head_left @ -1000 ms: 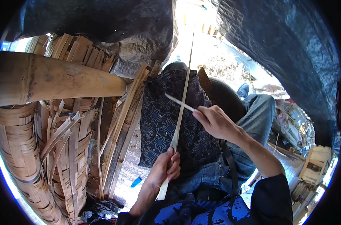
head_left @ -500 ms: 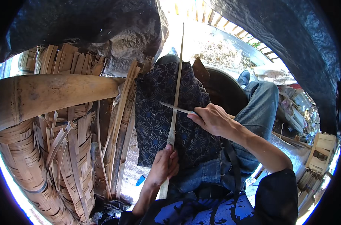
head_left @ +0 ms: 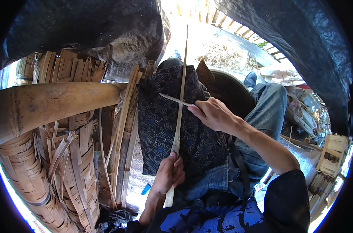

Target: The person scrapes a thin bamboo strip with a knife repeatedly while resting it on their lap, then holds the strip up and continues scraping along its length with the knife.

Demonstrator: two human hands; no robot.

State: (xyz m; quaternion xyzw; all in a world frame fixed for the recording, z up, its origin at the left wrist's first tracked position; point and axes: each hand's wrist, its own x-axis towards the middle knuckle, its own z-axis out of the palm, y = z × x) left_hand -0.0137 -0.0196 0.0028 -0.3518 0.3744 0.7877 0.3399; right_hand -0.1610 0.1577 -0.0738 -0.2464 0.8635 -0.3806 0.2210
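A long, thin bamboo strip (head_left: 179, 123) runs lengthwise over the dark patterned cloth (head_left: 157, 132) that covers my lap. My left hand (head_left: 170, 173) is closed around the strip near its wide lower end, thumb on top. In my right hand (head_left: 213, 113) is a knife (head_left: 172, 99), its handle mostly hidden by the fingers. The blade lies across the strip and points to the left. Beyond the blade, the strip narrows toward its far tip.
A thick bamboo pole (head_left: 60, 99) juts in from the left. Woven bamboo baskets (head_left: 23, 163) and upright bamboo slats (head_left: 124, 132) stand beside my left leg. Dark plastic sheeting (head_left: 87, 27) hangs above. A wooden crate (head_left: 332, 153) is at the right.
The knife and my right hand have moved farther up along the strip, away from my body. My left hand keeps its hold near the lower end.
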